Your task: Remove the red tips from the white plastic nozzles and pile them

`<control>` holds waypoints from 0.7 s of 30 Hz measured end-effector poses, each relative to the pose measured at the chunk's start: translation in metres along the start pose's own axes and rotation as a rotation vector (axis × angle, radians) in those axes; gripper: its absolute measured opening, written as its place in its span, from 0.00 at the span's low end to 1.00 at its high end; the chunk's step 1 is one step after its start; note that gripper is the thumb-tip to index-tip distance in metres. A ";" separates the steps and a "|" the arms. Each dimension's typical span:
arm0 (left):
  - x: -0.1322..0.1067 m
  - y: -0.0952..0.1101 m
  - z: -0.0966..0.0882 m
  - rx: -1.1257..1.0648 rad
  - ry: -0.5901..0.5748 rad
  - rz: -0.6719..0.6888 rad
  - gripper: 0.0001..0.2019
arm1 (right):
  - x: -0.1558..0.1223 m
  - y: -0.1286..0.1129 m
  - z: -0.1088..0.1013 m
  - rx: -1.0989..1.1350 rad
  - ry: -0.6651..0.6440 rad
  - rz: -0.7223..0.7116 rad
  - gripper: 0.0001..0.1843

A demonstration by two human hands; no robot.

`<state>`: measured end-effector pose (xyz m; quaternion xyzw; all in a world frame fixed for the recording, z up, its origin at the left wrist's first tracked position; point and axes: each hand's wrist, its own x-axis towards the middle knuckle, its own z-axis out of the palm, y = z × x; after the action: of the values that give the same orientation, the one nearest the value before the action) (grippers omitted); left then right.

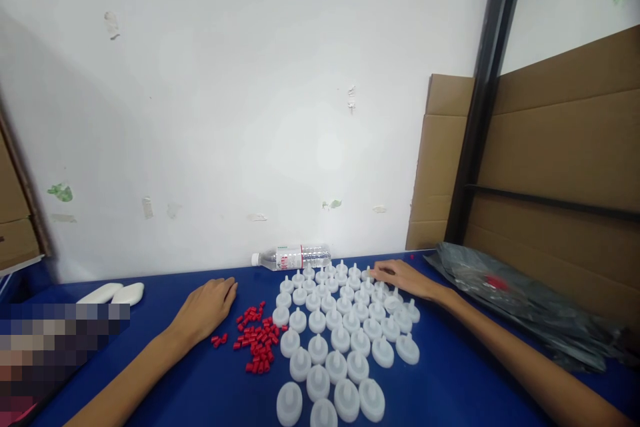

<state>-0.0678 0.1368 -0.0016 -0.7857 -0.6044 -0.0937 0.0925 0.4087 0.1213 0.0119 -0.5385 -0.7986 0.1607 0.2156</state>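
Observation:
On the left, my left hand [207, 307] lies palm down on the blue table, fingers stretched out and holding nothing. Small red caps [260, 340] are heaped loosely just right of it. Many white plastic nozzle caps [341, 339], round with a spout pointing up, stand in rough rows across the middle. At the back right of these rows, my right hand [400, 277] has its bent fingers closed at a white nozzle cap [367, 275]. The fingertips touch its side, and part of the grip is hidden.
A clear water bottle [290, 257] lies on its side against the wall. Two white rounded objects [127, 294] rest at the far left. Grey plastic bags [500, 300] lie at the right, below cardboard sheets [565, 147] and a dark metal post [480, 93].

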 end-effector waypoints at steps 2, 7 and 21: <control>0.000 0.001 -0.001 -0.001 0.000 0.000 0.24 | 0.001 0.001 0.001 0.022 0.006 -0.003 0.33; 0.000 0.001 -0.001 -0.010 0.007 -0.004 0.24 | 0.002 0.004 0.002 0.084 0.013 0.008 0.29; 0.000 0.001 -0.002 0.006 -0.008 0.008 0.24 | 0.003 0.008 -0.002 0.445 -0.112 0.055 0.29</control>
<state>-0.0667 0.1357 0.0002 -0.7881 -0.6021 -0.0883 0.0926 0.4144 0.1271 0.0101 -0.4896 -0.7391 0.3683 0.2800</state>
